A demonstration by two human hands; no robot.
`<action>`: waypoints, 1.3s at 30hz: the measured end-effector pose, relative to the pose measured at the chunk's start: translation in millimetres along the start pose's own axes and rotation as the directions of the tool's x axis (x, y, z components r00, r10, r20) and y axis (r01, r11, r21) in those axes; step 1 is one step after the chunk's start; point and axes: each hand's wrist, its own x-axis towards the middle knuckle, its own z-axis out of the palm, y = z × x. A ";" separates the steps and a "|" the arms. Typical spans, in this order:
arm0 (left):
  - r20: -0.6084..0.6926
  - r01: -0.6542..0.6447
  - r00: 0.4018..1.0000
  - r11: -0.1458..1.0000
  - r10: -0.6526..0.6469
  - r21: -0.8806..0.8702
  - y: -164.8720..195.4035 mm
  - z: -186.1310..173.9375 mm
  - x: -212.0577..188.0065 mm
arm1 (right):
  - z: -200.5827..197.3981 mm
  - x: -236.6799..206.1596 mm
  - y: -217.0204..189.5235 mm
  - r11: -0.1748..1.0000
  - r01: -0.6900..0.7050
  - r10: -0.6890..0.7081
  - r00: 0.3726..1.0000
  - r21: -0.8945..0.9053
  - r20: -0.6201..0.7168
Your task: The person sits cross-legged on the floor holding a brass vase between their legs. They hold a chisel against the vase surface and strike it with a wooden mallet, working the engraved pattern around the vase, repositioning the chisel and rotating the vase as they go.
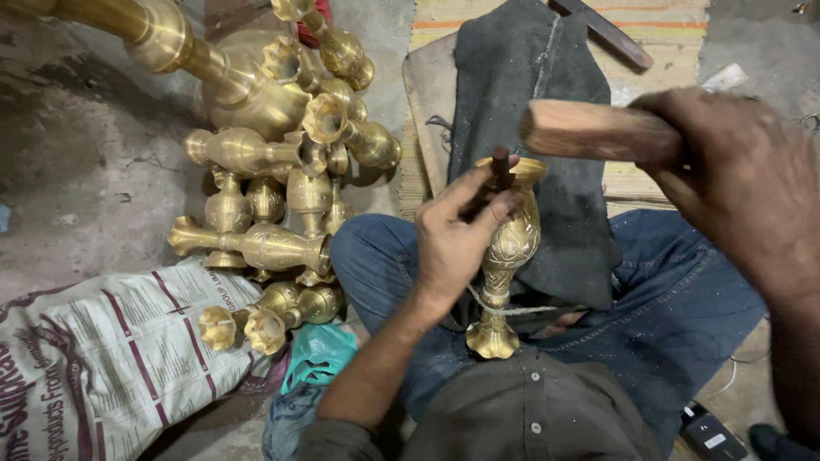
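A tall engraved brass vase (pixel 508 256) lies along my lap, its foot toward me and a cord looped round its narrow stem. My left hand (pixel 457 235) rests on the vase's upper body and pinches a short dark metal punch (pixel 500 169) against the rim. My right hand (pixel 739 179) is raised at the right, gripping a thick wooden mallet handle (pixel 598 130) that points left, above and apart from the punch.
A heap of several similar brass vases (pixel 282 171) lies on the concrete floor at the left. A printed white sack (pixel 102 358) sits lower left, a teal cloth (pixel 316 354) by my knee. A dark cloth (pixel 530 102) drapes over a striped mat ahead.
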 end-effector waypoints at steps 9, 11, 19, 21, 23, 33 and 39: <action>-0.092 -0.058 0.992 0.957 0.088 0.285 0.3 10.8 -9.6 | -24.5 35.9 3.9 0.917 0.229 -0.216 0.973 -0.325 0.076; -0.104 -0.115 0.983 0.947 0.152 0.300 -1.1 11.8 -9.6 | -26.8 42.1 5.8 0.910 0.242 -0.220 0.970 -0.336 0.103; -0.117 -0.148 0.973 0.930 0.197 0.336 -5.8 13.9 -11.9 | -32.6 48.0 3.2 0.941 0.227 -0.183 0.965 -0.250 0.188; -0.130 -0.071 0.985 0.959 0.110 0.273 -6.2 14.1 -12.1 | -31.8 46.5 2.4 0.888 0.270 -0.209 0.958 -0.372 0.198; -0.135 -0.066 0.985 0.958 0.107 0.278 -5.7 14.4 -12.3 | -30.7 45.3 2.8 0.954 0.191 -0.121 0.951 -0.232 0.285; -0.134 0.002 0.991 0.976 0.028 0.216 -3.0 15.7 -11.9 | -27.7 41.7 6.6 0.774 0.305 -0.146 0.939 -0.554 0.312; -0.127 0.013 0.992 0.970 0.019 0.244 -4.4 15.8 -11.8 | -23.6 41.4 8.5 0.787 0.294 -0.189 0.952 -0.543 0.243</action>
